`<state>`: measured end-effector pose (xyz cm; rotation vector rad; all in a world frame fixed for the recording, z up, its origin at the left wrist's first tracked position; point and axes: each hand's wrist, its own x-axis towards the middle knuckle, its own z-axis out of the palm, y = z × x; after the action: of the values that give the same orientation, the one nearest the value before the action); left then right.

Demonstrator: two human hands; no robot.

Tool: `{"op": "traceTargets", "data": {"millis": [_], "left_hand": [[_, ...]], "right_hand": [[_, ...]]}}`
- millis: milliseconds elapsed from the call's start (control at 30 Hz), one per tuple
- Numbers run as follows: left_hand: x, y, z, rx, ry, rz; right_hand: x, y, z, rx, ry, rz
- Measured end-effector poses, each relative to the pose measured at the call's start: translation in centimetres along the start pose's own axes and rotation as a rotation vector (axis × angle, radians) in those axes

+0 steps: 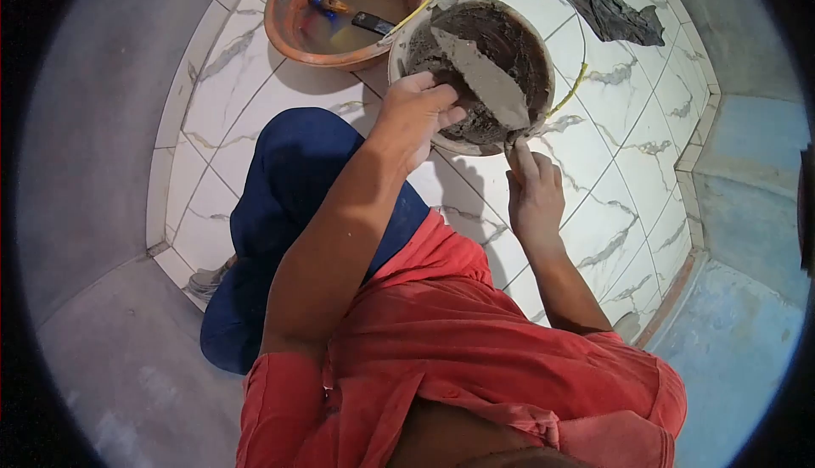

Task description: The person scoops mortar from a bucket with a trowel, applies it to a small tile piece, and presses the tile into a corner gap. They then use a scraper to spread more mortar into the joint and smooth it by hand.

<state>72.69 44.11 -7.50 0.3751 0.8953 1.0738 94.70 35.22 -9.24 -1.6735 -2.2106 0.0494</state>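
Over bucket (477, 148), trowel (482, 78) in right hand (538, 192)

Single head-worn view; faces steeply down and forward; wide lens, dark rounded corners; wearer's red shirt (475, 332) close at bottom; bucket (544, 62) farther off, near top; walls (110, 145) bowed at sides.

Right of the round, mortar-smeared bucket (549, 86), the white marbled tile floor (632, 120) offers passage toward the blue wall (751, 154), with a crumpled black sheet (613, 11) at the far end. A thin wire handle with yellow covering (567, 92) loops over that floor, barring a low pass beside the rim. The orange-brown round basin (278, 11) shuts off the bucket's left. The left grip (416, 120) and right grip (535, 184) crowd the near rim; the grey mortar-coated trowel (486, 79) spans the opening.
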Motion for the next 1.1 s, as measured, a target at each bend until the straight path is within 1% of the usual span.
{"op": "traceTargets", "data": {"millis": [100,167,267,400,467,667,933,1000,1100], "left_hand": [[-0.7,0.2,0.3,0.012,-0.01,0.022],[-0.4,0.2,0.2,0.013,-0.029,0.017],[-0.4,0.2,0.6,0.007,-0.061,0.016],[-0.5,0.2,0.7,0.022,-0.071,0.019],[-0.6,0.3,0.6,0.018,-0.063,0.013],[-0.7,0.5,0.1,0.028,-0.025,0.006],[-0.8,1.0,0.3,0.077,0.018,0.002],[-0.5,1.0,-0.3,0.116,0.087,0.016],[-0.5,2.2,-1.1,0.197,0.054,0.045]], "right_hand": [[0.0,0.4,0.8,-0.055,-0.012,-0.002],[0.0,1.0,0.9,-0.118,0.014,-0.06],[0.1,1.9,0.9,-0.181,0.033,-0.085],[0.1,2.6,0.5,-0.173,0.033,-0.097],[-0.1,2.9,0.3,-0.221,-0.054,-0.089],[-0.8,3.2,0.3,-0.215,-0.039,-0.093],[-1.2,3.3,-0.7,-0.227,-0.102,-0.008],[-1.2,3.4,-1.0,-0.228,-0.117,0.007],[-1.4,3.4,-1.1,-0.185,-0.084,0.045]]}}
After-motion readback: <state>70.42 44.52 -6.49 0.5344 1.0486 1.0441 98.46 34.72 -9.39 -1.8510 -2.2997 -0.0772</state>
